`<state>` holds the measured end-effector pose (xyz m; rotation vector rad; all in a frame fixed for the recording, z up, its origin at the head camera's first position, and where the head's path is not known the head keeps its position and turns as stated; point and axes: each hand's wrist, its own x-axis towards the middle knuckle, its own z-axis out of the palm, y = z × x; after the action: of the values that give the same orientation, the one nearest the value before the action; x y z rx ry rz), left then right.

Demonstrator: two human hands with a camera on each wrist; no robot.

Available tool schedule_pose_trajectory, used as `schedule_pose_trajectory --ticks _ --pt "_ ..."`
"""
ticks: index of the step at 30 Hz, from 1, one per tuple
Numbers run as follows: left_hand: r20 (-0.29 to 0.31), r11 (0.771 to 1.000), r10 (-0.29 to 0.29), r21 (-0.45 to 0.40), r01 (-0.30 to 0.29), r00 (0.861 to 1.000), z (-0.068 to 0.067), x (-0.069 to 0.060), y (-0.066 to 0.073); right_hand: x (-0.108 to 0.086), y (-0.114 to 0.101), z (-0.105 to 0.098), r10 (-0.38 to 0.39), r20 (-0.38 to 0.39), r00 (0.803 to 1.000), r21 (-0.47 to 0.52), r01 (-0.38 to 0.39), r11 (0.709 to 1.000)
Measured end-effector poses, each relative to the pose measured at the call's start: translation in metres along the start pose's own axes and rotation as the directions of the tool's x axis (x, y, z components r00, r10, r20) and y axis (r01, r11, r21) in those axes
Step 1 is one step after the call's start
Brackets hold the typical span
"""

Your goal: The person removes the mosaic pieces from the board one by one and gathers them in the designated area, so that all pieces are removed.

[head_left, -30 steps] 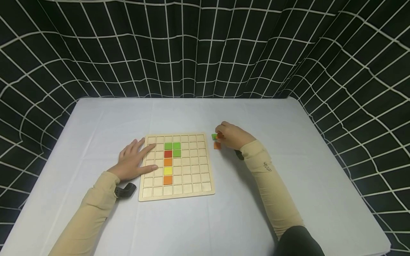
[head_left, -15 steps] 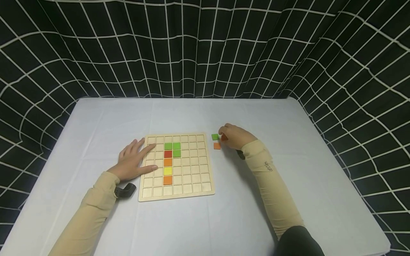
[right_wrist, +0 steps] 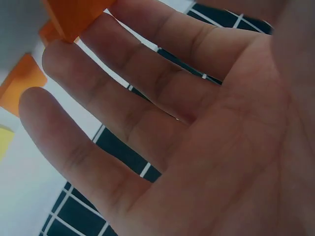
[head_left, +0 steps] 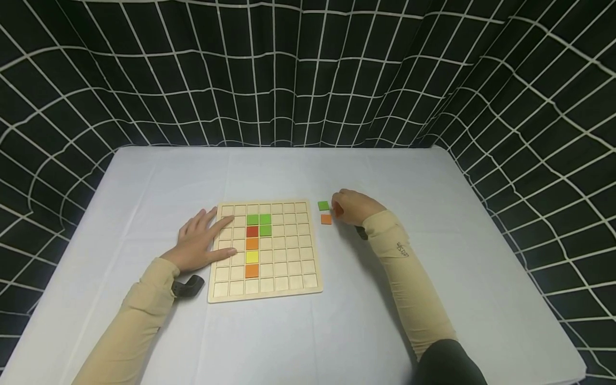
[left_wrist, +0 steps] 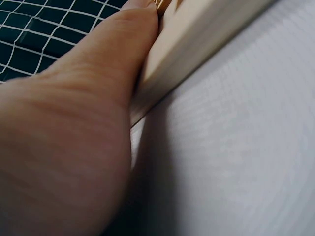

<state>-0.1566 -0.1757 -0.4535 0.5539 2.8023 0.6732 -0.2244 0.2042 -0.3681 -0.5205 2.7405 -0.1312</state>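
A wooden grid board (head_left: 289, 267) lies on the table. In its cells sit a column of coloured tiles, with green tiles (head_left: 265, 220) at the top, then a red tile (head_left: 252, 231), orange tiles (head_left: 252, 271) and a yellow one (head_left: 252, 257). My left hand (head_left: 197, 246) rests with spread fingers over the board's left edge; its side shows close up in the left wrist view. Right of the board, my right hand (head_left: 357, 206) pinches an orange tile (right_wrist: 76, 17) at its fingertips. Beside it lie a loose green tile (head_left: 323, 206) and an orange one (head_left: 326, 219).
A white cloth covers the table (head_left: 269, 342). Dark curtains (head_left: 298, 75) with a white grid hang behind it and along both sides. In the right wrist view, another orange tile (right_wrist: 22, 83) and part of a yellow tile (right_wrist: 5, 141) show at the left.
My right hand has drawn slightly right, away from the loose green and orange tiles, with the orange tile in its fingers. My left hand and the board have kept their places.
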Motion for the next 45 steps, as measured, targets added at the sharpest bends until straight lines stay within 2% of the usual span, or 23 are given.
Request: schedule_pose_trajectory --ticks 7,15,22,45 --pt "0.007 1.000 -0.008 0.002 0.008 1.000 0.000 0.000 0.000 0.003 0.002 0.004 0.000 0.028 1.000 -0.022 0.001 1.000" --pt "0.000 1.000 -0.001 0.002 0.001 1.000 -0.001 0.000 0.000 0.005 0.003 0.010 -0.002 0.023 1.000 -0.048 0.003 0.999" --pt "0.006 1.000 -0.008 -0.004 0.008 1.000 -0.002 -0.001 0.001 0.007 0.001 0.012 0.043 0.058 0.997 -0.047 -0.041 0.998" --pt "0.004 1.000 0.001 0.001 -0.001 1.000 0.000 0.001 -0.001 0.006 0.002 0.011 0.039 0.062 0.997 -0.027 -0.038 0.999"
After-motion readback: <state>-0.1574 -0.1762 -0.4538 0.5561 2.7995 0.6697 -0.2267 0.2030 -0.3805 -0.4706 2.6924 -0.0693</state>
